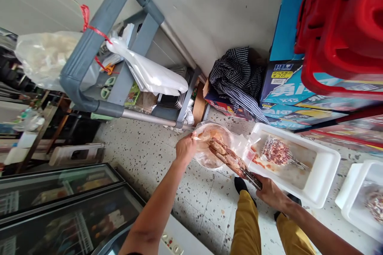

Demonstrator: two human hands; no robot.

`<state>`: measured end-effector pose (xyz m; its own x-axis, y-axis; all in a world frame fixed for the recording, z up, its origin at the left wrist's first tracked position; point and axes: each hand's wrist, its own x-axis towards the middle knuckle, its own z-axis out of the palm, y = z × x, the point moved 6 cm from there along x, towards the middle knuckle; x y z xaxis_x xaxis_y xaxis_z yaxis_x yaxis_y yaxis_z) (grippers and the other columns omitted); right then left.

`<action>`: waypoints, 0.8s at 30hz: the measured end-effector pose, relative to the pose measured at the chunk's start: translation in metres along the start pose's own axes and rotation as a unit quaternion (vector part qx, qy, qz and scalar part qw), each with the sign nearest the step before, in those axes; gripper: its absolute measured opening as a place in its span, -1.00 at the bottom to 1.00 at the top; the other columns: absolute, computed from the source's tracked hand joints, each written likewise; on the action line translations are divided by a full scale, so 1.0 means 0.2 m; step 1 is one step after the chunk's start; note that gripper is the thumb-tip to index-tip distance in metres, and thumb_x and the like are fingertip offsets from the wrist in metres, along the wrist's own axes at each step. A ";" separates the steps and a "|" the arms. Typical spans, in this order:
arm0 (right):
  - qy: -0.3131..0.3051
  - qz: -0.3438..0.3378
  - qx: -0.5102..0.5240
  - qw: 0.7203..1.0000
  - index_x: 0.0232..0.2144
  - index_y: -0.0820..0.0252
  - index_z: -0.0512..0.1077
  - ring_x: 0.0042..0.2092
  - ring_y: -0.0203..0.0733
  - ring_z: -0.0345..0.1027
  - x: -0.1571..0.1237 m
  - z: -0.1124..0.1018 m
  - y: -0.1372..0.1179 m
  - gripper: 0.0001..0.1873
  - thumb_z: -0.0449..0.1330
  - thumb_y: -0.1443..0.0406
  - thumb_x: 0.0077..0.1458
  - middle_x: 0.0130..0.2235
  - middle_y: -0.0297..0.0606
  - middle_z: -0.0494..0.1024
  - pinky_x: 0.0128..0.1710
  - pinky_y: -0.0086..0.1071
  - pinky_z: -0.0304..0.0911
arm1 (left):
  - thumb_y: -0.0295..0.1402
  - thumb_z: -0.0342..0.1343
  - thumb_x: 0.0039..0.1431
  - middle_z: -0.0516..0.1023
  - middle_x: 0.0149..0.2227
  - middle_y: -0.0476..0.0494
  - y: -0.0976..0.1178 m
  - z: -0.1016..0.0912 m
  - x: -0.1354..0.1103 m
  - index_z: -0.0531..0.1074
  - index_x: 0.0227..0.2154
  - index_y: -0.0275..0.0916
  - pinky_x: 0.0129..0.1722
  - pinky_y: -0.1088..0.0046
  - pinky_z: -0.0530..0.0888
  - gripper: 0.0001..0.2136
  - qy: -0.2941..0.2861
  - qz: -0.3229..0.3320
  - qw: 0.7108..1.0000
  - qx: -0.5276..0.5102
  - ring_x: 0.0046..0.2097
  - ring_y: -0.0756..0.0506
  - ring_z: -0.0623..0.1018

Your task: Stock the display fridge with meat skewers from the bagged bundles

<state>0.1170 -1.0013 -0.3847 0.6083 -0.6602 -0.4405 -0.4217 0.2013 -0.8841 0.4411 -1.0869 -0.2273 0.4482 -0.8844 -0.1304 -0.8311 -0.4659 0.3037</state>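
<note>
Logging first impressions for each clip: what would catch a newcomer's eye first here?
Centre frame, the left hand holds open a clear plastic bag while the right hand feeds in a bundle of meat skewers. Right of them, a white tray on the floor holds more skewers; red crates fill the top right.

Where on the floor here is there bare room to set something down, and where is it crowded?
Bare terrazzo floor lies between the grey cart, the glass-topped freezer and the left hand. Crowded: the right side, where the white tray with skewers, a second tray and stacked cartons sit together, and beneath the right hand.
</note>
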 end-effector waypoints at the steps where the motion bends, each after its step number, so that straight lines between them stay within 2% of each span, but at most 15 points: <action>1: -0.002 0.001 0.018 1.000 -0.01 0.19 0.52 -0.24 -0.08 0.47 -0.04 0.00 -0.01 -0.32 0.03 0.42 -0.26 -0.27 -0.31 0.64 -0.23 -0.36 0.35 | 0.05 -0.27 0.35 0.54 -0.53 -0.30 0.07 0.01 -0.02 0.51 -0.54 -0.26 -0.30 0.28 0.44 -0.38 -0.008 0.017 0.999 0.050 -0.38 -0.19 0.53; 2: -0.004 0.005 0.035 0.999 0.01 0.19 0.52 -0.24 -0.07 0.48 -0.07 0.00 -0.01 -0.31 0.03 0.42 -0.25 -0.27 -0.32 0.64 -0.22 -0.35 0.35 | 0.03 -0.30 0.36 0.54 -0.55 -0.31 0.14 0.03 -0.06 0.50 -0.57 -0.26 -0.29 0.28 0.46 -0.36 -0.014 0.026 0.997 0.068 -0.38 -0.20 0.55; 4: 0.001 0.015 0.058 0.998 0.04 0.23 0.51 -0.22 -0.04 0.50 -0.15 0.00 -0.02 -0.29 0.04 0.42 -0.24 -0.25 -0.30 0.65 -0.18 -0.32 0.37 | -0.04 -0.35 0.40 0.58 -0.52 -0.30 0.29 0.09 -0.14 0.53 -0.55 -0.26 -0.24 0.28 0.49 -0.34 -0.032 0.043 0.998 0.031 -0.35 -0.19 0.58; 7: 0.019 0.025 0.063 0.998 0.11 0.31 0.45 -0.18 -0.01 0.51 -0.28 -0.02 -0.03 -0.23 0.03 0.42 -0.25 -0.16 -0.23 0.65 -0.12 -0.28 0.39 | -0.16 -0.40 0.43 0.66 -0.37 -0.25 0.54 0.19 -0.29 0.62 -0.31 -0.26 -0.09 0.28 0.52 -0.37 -0.053 0.073 0.992 -0.087 -0.23 -0.16 0.63; 10: 0.034 0.040 0.058 0.997 0.17 0.33 0.39 -0.21 -0.04 0.51 -0.42 -0.05 0.01 -0.18 0.02 0.43 -0.25 -0.15 -0.22 0.65 -0.17 -0.29 0.40 | -0.27 -0.27 0.41 0.67 -0.14 -0.27 0.76 0.23 -0.38 0.55 -0.03 -0.30 0.02 0.28 0.51 -0.54 -0.050 0.094 0.986 -0.128 -0.07 -0.17 0.63; 12: 0.049 0.047 0.058 0.996 0.18 0.35 0.37 -0.22 -0.07 0.50 -0.51 -0.07 0.04 -0.17 0.01 0.44 -0.25 -0.17 -0.21 0.64 -0.18 -0.31 0.40 | -0.35 -0.14 0.36 0.65 -0.04 -0.24 0.91 0.27 -0.42 0.48 0.08 -0.25 0.00 0.26 0.52 -0.62 -0.083 0.129 0.983 -0.096 -0.06 -0.19 0.63; 13: 0.058 0.051 0.058 0.995 0.18 0.37 0.37 -0.23 -0.08 0.50 -0.55 -0.09 0.06 -0.17 0.01 0.45 -0.25 -0.20 -0.20 0.64 -0.17 -0.31 0.39 | -0.39 -0.12 0.33 0.65 -0.03 -0.21 0.98 0.29 -0.45 0.45 0.12 -0.21 -0.04 0.27 0.54 -0.62 -0.118 0.166 0.976 -0.077 -0.09 -0.19 0.64; 15: 0.074 0.068 0.060 0.993 0.19 0.40 0.35 -0.29 -0.11 0.47 -0.63 -0.11 0.10 -0.15 0.01 0.46 -0.27 -0.29 -0.22 0.62 -0.19 -0.31 0.39 | -0.44 -0.11 0.32 0.67 -0.11 -0.15 1.14 0.38 -0.56 0.44 0.13 -0.12 -0.16 0.29 0.55 -0.60 -0.207 0.272 0.939 -0.045 -0.20 -0.17 0.64; 17: 0.088 0.088 0.068 0.990 0.13 0.38 0.39 -0.36 -0.14 0.42 -0.70 -0.13 0.14 -0.19 0.00 0.45 -0.29 -0.39 -0.28 0.57 -0.24 -0.32 0.37 | -0.48 -0.12 0.31 0.67 -0.23 -0.15 1.28 0.49 -0.77 0.50 0.04 -0.13 -0.25 0.31 0.54 -0.62 -0.281 0.395 0.874 -0.018 -0.27 -0.16 0.62; 20: 0.123 0.113 0.094 0.981 -0.25 0.30 0.50 -0.41 -0.16 0.34 -0.79 -0.18 0.20 -0.54 0.02 0.39 -0.27 -0.46 -0.27 0.51 -0.35 -0.33 0.31 | -0.50 -0.06 0.26 0.63 -0.33 -0.21 1.39 0.65 -1.15 0.55 -0.15 -0.22 -0.27 0.25 0.54 -0.72 -0.337 0.552 0.763 0.022 -0.30 -0.20 0.60; 21: 0.139 0.117 0.109 0.977 -0.35 0.27 0.47 -0.40 -0.15 0.33 -0.82 -0.20 0.22 -0.66 0.03 0.35 -0.25 -0.46 -0.26 0.50 -0.37 -0.33 0.30 | -0.49 -0.03 0.25 0.62 -0.34 -0.22 1.39 0.69 -1.25 0.55 -0.18 -0.21 -0.24 0.23 0.55 -0.75 -0.342 0.580 0.739 0.032 -0.30 -0.21 0.60; 22: 0.153 0.119 0.126 0.973 -0.41 0.24 0.43 -0.39 -0.15 0.33 -0.85 -0.22 0.25 -0.73 0.04 0.32 -0.23 -0.45 -0.24 0.50 -0.37 -0.33 0.29 | -0.48 -0.03 0.26 0.62 -0.33 -0.22 1.38 0.72 -1.33 0.54 -0.18 -0.19 -0.21 0.22 0.55 -0.76 -0.340 0.591 0.731 0.033 -0.28 -0.21 0.60; 23: 0.164 0.121 0.142 0.969 -0.40 0.23 0.42 -0.38 -0.15 0.32 -0.88 -0.24 0.28 -0.73 0.04 0.30 -0.23 -0.44 -0.24 0.51 -0.37 -0.33 0.29 | -0.46 -0.04 0.28 0.62 -0.35 -0.20 1.36 0.73 -1.37 0.54 -0.15 -0.17 -0.20 0.22 0.56 -0.75 -0.336 0.587 0.736 0.028 -0.29 -0.20 0.60; 24: 0.170 0.125 0.154 0.965 -0.35 0.23 0.43 -0.37 -0.15 0.32 -0.91 -0.26 0.31 -0.67 0.04 0.29 -0.23 -0.41 -0.24 0.52 -0.36 -0.33 0.28 | -0.44 -0.08 0.31 0.62 -0.36 -0.18 1.33 0.74 -1.39 0.53 -0.10 -0.14 -0.20 0.23 0.57 -0.72 -0.324 0.568 0.757 0.016 -0.29 -0.19 0.61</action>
<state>-0.0542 -0.9058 -0.3512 0.2356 -0.7520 -0.6156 -0.2743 0.5562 -0.7845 0.0475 -0.9696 -0.2492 -0.8077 -0.5385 -0.2403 -0.5712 0.6132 0.5457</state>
